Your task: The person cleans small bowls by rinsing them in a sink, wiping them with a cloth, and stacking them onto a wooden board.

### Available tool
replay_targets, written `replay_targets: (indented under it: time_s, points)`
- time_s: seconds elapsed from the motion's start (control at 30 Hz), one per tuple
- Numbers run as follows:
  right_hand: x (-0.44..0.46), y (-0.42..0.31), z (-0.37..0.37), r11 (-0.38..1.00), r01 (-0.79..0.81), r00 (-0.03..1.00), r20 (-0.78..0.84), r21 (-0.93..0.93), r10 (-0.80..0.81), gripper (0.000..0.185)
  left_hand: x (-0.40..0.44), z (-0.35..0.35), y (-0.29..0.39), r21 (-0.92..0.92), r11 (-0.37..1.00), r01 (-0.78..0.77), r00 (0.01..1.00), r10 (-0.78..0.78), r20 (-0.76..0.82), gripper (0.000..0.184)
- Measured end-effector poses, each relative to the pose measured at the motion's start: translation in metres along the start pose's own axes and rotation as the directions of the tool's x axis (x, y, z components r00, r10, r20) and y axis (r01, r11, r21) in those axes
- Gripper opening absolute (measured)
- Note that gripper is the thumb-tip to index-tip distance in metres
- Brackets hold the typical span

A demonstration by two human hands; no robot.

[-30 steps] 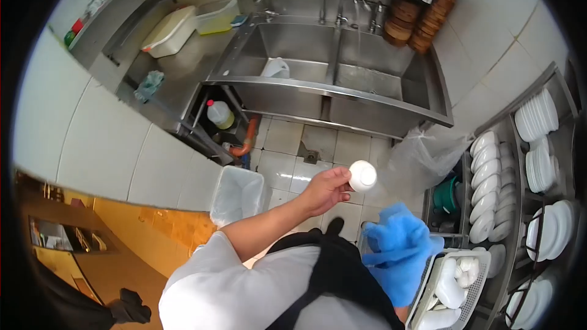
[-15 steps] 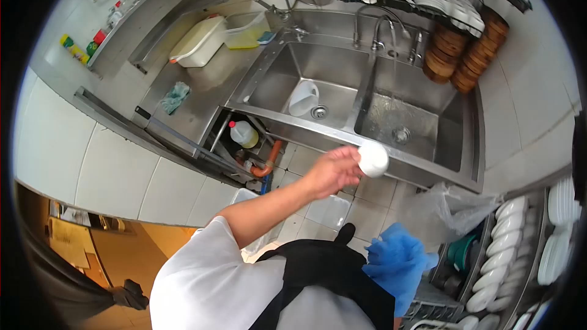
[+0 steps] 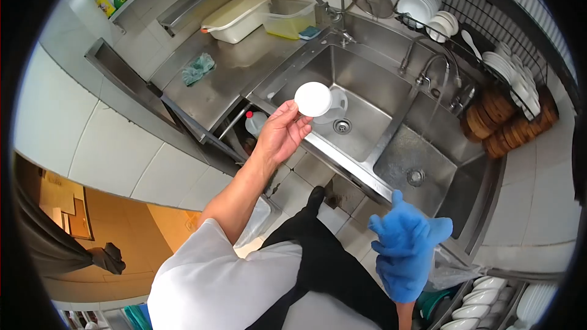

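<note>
My left hand (image 3: pixel 283 131) grips a small round white bowl (image 3: pixel 313 99) by its edge, held over the front of the left sink basin. The bowl's round face is turned up toward me. Behind it, partly hidden, a translucent plastic jug (image 3: pixel 335 107) lies in that basin. A blue cloth (image 3: pixel 403 244) covers my right hand (image 3: pixel 405 276), low in front of the right basin. The cloth bunches around the fingers, which are hidden under it.
Water runs from the curved tap (image 3: pixel 441 64) into the right basin (image 3: pixel 422 146). On the left counter are a green rag (image 3: pixel 199 69), a white tub (image 3: pixel 235 21) and a yellowish container (image 3: pixel 290 15). Wooden stacks (image 3: pixel 489 113) and a dish rack (image 3: pixel 489 30) stand at the right.
My left hand has moved left and up with the white bowl, turning its face toward me. My right hand has risen with the blue cloth. The view has shifted left.
</note>
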State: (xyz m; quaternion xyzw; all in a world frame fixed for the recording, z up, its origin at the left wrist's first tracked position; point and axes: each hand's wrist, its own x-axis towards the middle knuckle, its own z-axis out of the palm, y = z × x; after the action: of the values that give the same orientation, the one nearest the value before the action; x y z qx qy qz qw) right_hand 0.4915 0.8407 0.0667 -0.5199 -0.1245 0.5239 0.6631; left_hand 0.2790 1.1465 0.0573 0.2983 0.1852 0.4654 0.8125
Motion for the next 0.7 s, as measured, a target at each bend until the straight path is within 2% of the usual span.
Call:
replay_targets:
  time_s: [0.1,0.2,0.27,0.3,0.33,0.4,0.47,0.53,0.63,0.67,0.7]
  points:
    - [0.026,0.000,0.030,0.992,-0.074,0.997,0.033,0.099,0.071,0.056,0.040,-0.022,0.007,0.016,1.000,-0.017,1.000,0.017,-0.012,0.012]
    - [0.058,0.006,0.055,0.969,-0.137,0.990,0.047,0.204,0.130,0.059,0.089,-0.052,0.011,0.108,0.994,-0.023,1.000,0.025,-0.016,0.010]
    - [0.089,0.018,0.063,0.961,-0.133,0.991,0.059,0.241,0.122,0.060,0.130,-0.076,0.019,0.203,0.979,0.003,0.987,0.030,-0.156,0.010]
    - [0.106,0.033,0.055,0.957,-0.149,0.983,0.141,0.247,0.117,0.062,0.153,-0.086,0.023,0.270,0.963,-0.004,0.963,0.077,-0.259,0.010]
    - [0.119,0.038,0.060,0.953,-0.169,0.969,0.217,0.252,0.115,0.064,0.175,-0.096,0.029,0.271,0.962,0.000,0.964,0.072,-0.256,0.010]
    - [0.134,0.033,0.073,0.950,-0.198,0.970,0.189,0.243,0.154,0.062,0.229,-0.117,0.049,0.453,0.891,-0.018,0.920,0.192,-0.341,0.011]
    - [0.147,0.035,0.085,0.945,-0.223,0.970,0.151,0.240,0.191,0.062,0.288,-0.138,0.074,0.557,0.825,-0.095,0.905,0.305,-0.297,0.011]
    - [0.161,0.043,0.086,0.942,-0.239,0.971,0.059,0.236,0.232,0.059,0.356,-0.158,0.100,0.588,0.793,-0.161,0.868,0.398,-0.298,0.012]
    - [0.182,0.021,0.134,0.967,-0.163,0.980,-0.076,0.195,0.181,0.054,0.457,-0.190,0.141,0.681,0.703,-0.206,0.841,0.483,-0.245,0.012]
    - [0.188,0.024,0.135,0.967,-0.149,0.980,-0.099,0.206,0.172,0.054,0.488,-0.201,0.154,0.728,0.656,-0.199,0.842,0.494,-0.215,0.012]
    - [0.193,0.030,0.131,0.955,-0.166,0.982,-0.043,0.246,0.182,0.052,0.513,-0.203,0.161,0.710,0.674,-0.206,0.815,0.519,-0.256,0.013]
